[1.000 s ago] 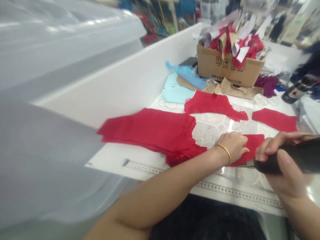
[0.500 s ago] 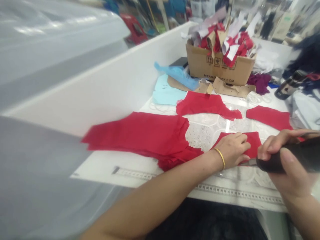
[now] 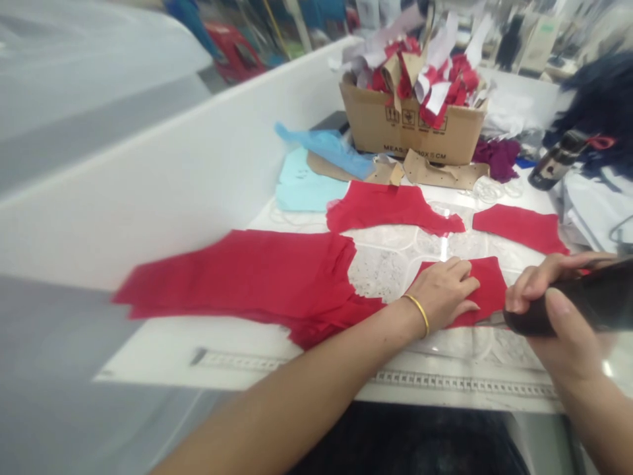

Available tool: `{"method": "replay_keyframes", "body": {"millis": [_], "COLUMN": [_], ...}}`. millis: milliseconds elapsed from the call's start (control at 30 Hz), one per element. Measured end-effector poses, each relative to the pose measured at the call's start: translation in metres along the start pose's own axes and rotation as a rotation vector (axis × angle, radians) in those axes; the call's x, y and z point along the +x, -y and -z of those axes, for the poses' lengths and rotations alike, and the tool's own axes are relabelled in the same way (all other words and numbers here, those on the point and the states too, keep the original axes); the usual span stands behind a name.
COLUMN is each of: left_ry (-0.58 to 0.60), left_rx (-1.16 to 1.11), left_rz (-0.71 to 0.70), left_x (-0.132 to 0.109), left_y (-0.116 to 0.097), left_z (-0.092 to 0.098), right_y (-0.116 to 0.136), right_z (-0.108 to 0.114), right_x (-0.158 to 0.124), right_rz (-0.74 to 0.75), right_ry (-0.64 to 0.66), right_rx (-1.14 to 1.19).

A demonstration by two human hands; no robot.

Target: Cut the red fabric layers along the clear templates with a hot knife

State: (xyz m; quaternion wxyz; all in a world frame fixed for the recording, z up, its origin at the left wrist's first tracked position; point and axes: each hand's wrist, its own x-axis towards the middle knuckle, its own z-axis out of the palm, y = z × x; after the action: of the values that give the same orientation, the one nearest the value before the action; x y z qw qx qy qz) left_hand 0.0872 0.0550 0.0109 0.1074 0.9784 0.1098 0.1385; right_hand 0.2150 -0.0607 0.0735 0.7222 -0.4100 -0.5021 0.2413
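The left hand (image 3: 445, 293) lies palm down on a small red fabric piece (image 3: 487, 284) near the front of the white table (image 3: 163, 336), its fingers loosely bent, the thumb apart from them, gripping nothing; a gold bangle (image 3: 417, 315) circles that wrist; the right hand (image 3: 558, 303) is wrapped around a thick black object (image 3: 603, 297), fingers over the top and thumb along the near side, just to the right of the small piece; blur and the picture's edge hide much of that object, so what it is I cannot say for certain; under and around the small piece spreads a clear sheet with lacy patterning (image 3: 380, 270); to the left lies a stack of red fabric (image 3: 237, 277), its left end reaching past the table's edge; behind the hands lie a wavy-edged red piece (image 3: 386, 204) and, to its right, another flat red piece (image 3: 517, 224); a measuring tape (image 3: 459, 384) runs along the front edge, passing behind the left forearm; farther back stands a cardboard box (image 3: 410, 128) heaped with red, white and brown scraps (image 3: 440, 79); a pale blue sheet (image 3: 309, 188) lies to its front left, and purple cloth (image 3: 499, 158) and a dark bottle (image 3: 556, 160) to its right.
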Motion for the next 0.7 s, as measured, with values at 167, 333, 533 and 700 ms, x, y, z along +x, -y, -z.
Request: {"method": "replay_keyframes", "body": {"millis": [167, 333, 533, 700], "left_ry": [-0.008, -0.080, -0.074, -0.013], "left_rx": [0.002, -0.101, -0.234, -0.224], "left_rz": [0.006, -0.109, -0.284, -0.264], "left_x": [-0.001, -0.002, -0.006, -0.009], "left_y": [0.000, -0.005, -0.011, -0.009], "left_z": [0.001, -0.001, -0.011, -0.015], "right_y": [-0.001, 0.005, 0.010, 0.011], "right_z": [-0.001, 0.004, 0.022, 0.030], "right_x": [0.000, 0.001, -0.001, -0.002], "right_rz": [0.026, 0.010, -0.011, -0.001], "right_ry": [0.000, -0.042, -0.103, -0.120], "right_rx": [-0.026, -0.008, -0.064, -0.072]}}
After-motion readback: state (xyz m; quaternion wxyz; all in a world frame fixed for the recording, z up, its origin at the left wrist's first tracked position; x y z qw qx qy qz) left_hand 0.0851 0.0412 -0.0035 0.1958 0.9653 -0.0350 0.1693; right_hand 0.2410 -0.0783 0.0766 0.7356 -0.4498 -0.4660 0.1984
